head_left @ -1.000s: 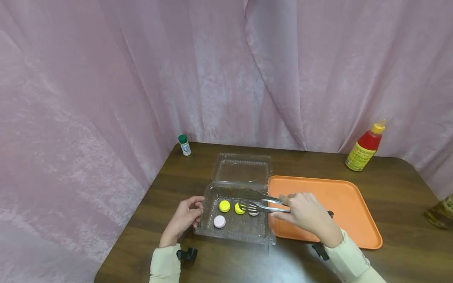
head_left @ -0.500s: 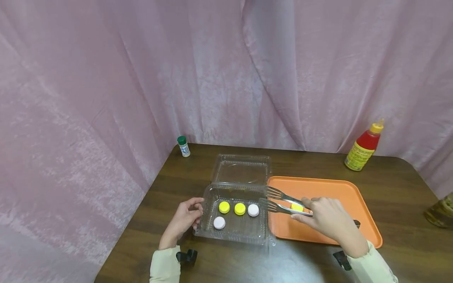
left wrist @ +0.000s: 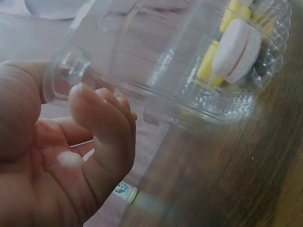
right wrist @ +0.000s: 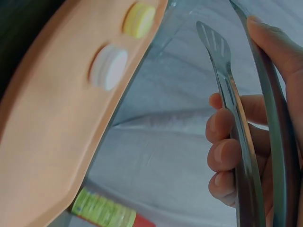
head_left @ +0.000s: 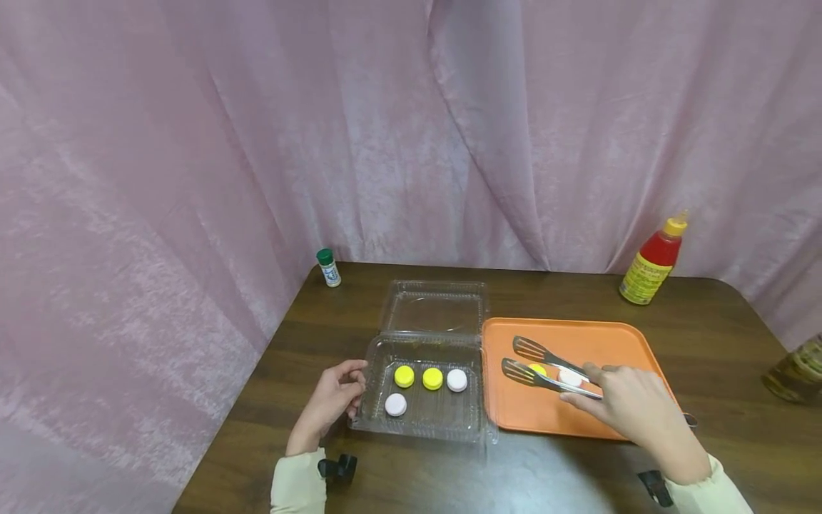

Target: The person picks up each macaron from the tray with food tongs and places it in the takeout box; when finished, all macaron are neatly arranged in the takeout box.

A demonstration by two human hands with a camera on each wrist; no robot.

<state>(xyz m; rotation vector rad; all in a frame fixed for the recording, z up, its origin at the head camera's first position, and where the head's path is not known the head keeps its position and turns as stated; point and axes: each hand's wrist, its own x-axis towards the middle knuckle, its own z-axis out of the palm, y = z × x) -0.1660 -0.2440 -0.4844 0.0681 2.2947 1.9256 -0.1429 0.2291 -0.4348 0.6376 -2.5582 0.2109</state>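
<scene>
My left hand (head_left: 329,400) pinches the left rim of a clear plastic clamshell box (head_left: 424,427), whose lid (head_left: 438,308) lies folded back. Inside the box are two yellow macarons (head_left: 404,376) and two pale ones (head_left: 457,380); in the left wrist view a pale macaron (left wrist: 237,51) shows through the wall. My right hand (head_left: 638,405) holds metal tongs (right wrist: 244,156) with their slotted ends spread and nothing between them. Below the tongs, one yellow macaron (right wrist: 139,20) and one pale macaron (right wrist: 112,67) sit on an orange tray (head_left: 597,335).
A red squeeze bottle (head_left: 651,265) with a yellow cap stands at the back right. At the back left is a small green-capped shaker (head_left: 329,268). A bottle with dark yellowish contents (head_left: 796,371) is at the right edge. The tray abuts the box's right side.
My right hand has carried the spread tongs rightward from above the box to above the tray, uncovering the pale macaron in the box. My left hand stays at the rim.
</scene>
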